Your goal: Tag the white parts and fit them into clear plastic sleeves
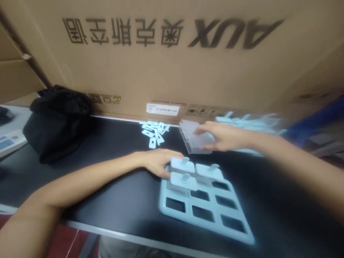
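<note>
A light-blue popsicle mould tray (204,226) with rectangular openings lies on the black table. Three lidded popsicle moulds (182,182) with upright tabs stand in its far-left slots. My left hand (158,161) is at the tray's far-left corner, thumb and fingers curled around it beside the moulds; some fingertips are hidden. Farther back, my right hand (223,136) has its thumb and fingers on a clear plastic mould piece (191,138), gripping its right side. A heap of small light-blue tabbed pieces (153,132) lies left of the clear piece.
A large cardboard box (134,75) walls off the back. More light-blue lidded parts (249,122) are behind my right forearm, blurred. A black cloth bag (59,122) sits at the left, with a white printed box (12,141) past it. The table's pale front edge (115,233) is near me.
</note>
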Available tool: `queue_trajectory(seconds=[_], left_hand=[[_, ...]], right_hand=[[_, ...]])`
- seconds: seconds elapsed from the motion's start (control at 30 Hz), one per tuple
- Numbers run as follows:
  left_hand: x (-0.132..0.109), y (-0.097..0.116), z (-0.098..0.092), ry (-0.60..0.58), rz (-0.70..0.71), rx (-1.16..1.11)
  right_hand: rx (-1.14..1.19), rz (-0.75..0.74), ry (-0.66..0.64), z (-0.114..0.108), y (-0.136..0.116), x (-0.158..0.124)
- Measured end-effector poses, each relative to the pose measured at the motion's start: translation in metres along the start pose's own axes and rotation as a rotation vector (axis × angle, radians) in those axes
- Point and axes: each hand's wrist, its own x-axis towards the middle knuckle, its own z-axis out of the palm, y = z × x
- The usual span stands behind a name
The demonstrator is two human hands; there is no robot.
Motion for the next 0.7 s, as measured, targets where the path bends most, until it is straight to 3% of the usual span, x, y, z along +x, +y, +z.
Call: queue_trajectory(seconds=[0.23, 0.4, 0.57, 0.7], left_hand=[[-0.004, -0.005, -0.007, -0.020, -0.093, 0.168], [-0.004, 0.001, -0.014, -0.073, -0.101, 0.376], [-0.018, 0.013, -0.022, 0.015, -0.225, 0.617], [-0.032, 0.014, -0.019, 0.086, -0.303, 0.640]], right_hand=[[0.009, -0.105, 0.085, 0.014, 0.001, -0.004], [-0.011, -0.099, 0.120, 0.023, 0.010, -0.002], [-0.063, -0.109, 0.162, 0.027, 0.014, -0.010], [-0.103, -0.166, 0.345, 0.025, 0.008, -0.024]])
